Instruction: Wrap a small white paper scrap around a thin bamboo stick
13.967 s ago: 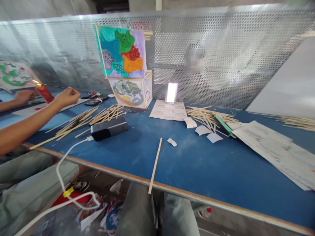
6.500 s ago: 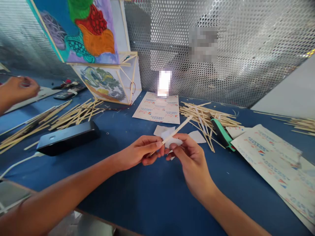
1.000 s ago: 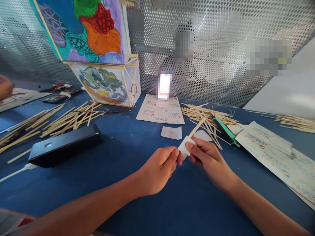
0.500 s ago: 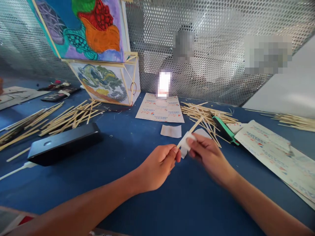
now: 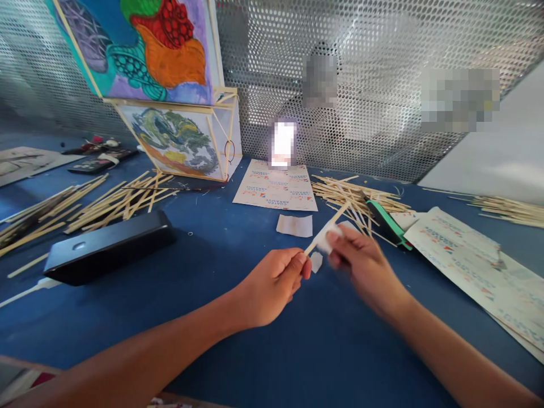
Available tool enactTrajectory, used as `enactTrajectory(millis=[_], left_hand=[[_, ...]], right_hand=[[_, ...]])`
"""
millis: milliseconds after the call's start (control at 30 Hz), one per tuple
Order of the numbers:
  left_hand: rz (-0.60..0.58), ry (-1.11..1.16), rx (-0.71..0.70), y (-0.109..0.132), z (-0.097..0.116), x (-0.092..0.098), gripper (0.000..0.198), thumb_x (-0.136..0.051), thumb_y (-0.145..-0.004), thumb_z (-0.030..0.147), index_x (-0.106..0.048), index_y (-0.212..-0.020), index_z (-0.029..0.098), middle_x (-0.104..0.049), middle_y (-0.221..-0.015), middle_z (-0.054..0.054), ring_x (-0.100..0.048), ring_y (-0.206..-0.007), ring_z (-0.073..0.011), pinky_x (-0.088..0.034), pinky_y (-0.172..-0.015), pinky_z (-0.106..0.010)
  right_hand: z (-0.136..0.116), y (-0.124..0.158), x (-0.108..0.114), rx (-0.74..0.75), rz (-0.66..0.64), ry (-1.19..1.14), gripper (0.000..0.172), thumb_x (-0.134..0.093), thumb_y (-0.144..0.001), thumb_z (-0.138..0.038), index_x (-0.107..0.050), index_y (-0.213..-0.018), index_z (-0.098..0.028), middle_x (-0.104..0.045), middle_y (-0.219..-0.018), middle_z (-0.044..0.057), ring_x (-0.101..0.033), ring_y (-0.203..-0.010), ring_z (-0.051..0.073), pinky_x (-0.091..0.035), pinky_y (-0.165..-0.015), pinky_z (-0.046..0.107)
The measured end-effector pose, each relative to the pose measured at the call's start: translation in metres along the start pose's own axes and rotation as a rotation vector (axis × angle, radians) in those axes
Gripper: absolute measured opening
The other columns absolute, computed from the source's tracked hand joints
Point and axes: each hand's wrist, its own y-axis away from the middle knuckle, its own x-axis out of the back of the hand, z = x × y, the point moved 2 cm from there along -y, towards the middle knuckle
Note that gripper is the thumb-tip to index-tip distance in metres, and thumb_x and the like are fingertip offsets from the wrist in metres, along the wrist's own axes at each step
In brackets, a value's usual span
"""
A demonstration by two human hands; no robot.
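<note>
My left hand [image 5: 276,286] is closed around the near end of a thin wooden stick [image 5: 340,213], which points up and away to the right. Pinched in my right hand [image 5: 365,263] is a small piece of sandpaper [image 5: 326,239], pale side outward, against the stick's middle. That hand is slightly smeared by motion, and its far fingers are partly hidden. Below the stick a small white scrap [image 5: 316,262] shows beside my left fingertips. Just beyond my hands a cut rectangle of sandpaper [image 5: 294,225] lies on the blue table [image 5: 238,362].
A sandpaper sheet [image 5: 276,192] lies ahead, with more sheets [image 5: 480,266] at right. Loose sticks [image 5: 123,201] are heaped left, others [image 5: 361,192] beside a green-edged cutter [image 5: 389,224]. A black power bank [image 5: 110,249] with a white cable and a painted stick-framed lantern [image 5: 178,139] stand left.
My right hand has shifted slightly right with the sandpaper, which has moved along the stick. The left hand keeps its grip, and the view has tilted a little.
</note>
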Motion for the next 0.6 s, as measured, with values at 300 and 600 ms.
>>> enactTrajectory(millis=[300, 600], left_hand=[[-0.021, 0.028, 0.022, 0.0011, 0.002, -0.0008, 0.044, -0.039, -0.107, 0.055, -0.047, -0.082, 0.02, -0.026, -0.053, 0.011, -0.019, -0.044, -0.0046, -0.019, -0.041, -0.017], [-0.029, 0.026, 0.015, -0.0007, 0.0008, 0.0, 0.043, -0.039, -0.107, 0.054, -0.048, -0.082, 0.02, -0.026, -0.053, 0.012, -0.018, -0.043, -0.0043, -0.018, -0.041, -0.017]], right_hand=[[-0.0006, -0.0003, 0.0055, 0.047, 0.034, 0.007, 0.044, -0.07, -0.097, -0.057, -0.056, -0.075, -0.021, -0.042, -0.065, -0.003, -0.034, -0.058, 0.012, -0.027, -0.052, 0.026], [0.0008, 0.0024, 0.0028, 0.05, -0.009, 0.068, 0.044, -0.068, -0.099, -0.058, -0.057, -0.077, -0.022, -0.044, -0.065, -0.003, -0.037, -0.059, 0.013, -0.028, -0.055, 0.027]])
